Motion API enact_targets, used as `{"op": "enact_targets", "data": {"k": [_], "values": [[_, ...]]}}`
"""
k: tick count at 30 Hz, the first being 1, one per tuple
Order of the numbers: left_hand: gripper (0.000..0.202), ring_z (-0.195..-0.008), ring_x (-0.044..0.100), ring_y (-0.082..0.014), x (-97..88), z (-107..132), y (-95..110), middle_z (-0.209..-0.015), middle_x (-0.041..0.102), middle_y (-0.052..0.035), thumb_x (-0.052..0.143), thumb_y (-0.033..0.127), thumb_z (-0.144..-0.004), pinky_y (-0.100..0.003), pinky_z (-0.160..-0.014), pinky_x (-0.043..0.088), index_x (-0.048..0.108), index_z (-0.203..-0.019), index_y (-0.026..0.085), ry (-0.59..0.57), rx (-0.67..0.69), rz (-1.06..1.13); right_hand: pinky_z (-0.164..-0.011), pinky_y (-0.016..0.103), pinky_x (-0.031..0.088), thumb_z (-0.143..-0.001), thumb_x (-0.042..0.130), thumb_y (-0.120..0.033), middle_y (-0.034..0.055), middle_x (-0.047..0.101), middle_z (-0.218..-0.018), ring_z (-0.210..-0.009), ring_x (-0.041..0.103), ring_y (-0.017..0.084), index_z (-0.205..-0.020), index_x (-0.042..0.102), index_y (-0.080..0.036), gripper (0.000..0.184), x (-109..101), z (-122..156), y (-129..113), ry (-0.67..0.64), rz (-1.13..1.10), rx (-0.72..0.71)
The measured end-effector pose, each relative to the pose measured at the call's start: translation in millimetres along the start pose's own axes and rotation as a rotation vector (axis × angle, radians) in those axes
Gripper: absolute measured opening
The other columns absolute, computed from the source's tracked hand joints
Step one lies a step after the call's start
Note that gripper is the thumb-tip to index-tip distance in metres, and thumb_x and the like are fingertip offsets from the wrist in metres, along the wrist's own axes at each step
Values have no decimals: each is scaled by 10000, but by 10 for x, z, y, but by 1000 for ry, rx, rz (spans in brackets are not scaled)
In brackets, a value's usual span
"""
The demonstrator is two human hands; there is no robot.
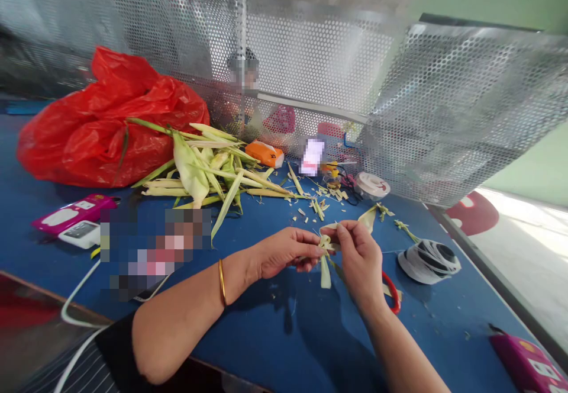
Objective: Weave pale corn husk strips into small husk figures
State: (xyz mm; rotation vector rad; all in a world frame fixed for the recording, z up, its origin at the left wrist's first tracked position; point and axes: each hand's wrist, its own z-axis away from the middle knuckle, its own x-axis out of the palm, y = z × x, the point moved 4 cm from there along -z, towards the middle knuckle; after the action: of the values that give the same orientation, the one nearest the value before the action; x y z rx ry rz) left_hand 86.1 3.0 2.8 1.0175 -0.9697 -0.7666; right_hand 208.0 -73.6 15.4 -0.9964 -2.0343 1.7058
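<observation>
My left hand (295, 251) pinches a small bow-like piece of folded corn husk (325, 271) near the table's middle. Opposite it, the thumb and fingers of my right hand (360, 257) are closed on the same piece from the other side. Pale loops show between the fingertips, and a flat strip hangs down below them. A thin line runs from near my right hand toward a grey-and-white spool (428, 261). Partly behind my right wrist lies a red looped handle (394, 292); what it belongs to is hidden.
A heap of corn husks (193, 171) lies beside a red plastic bag (115, 121). Husk scraps, an orange packet (265, 154), a white round roll (373, 185) and a lit phone (312, 156) sit further back. Perforated metal panels (310, 55) border the blue table (248, 345); a person is behind them.
</observation>
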Motion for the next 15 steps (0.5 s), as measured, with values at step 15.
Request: {"op": "enact_targets", "data": {"k": [15], "values": [[363,-507,472,-70,7,-12,-103,-579,562,37,811,440,-633,-231,-520,319,609,-724,151,119,-127,165,-651,283,505,-901,555,-457,40,718,-844,-737,643,176,-847,566,-224,240,110,45,-17,-150,-62,-48]]}}
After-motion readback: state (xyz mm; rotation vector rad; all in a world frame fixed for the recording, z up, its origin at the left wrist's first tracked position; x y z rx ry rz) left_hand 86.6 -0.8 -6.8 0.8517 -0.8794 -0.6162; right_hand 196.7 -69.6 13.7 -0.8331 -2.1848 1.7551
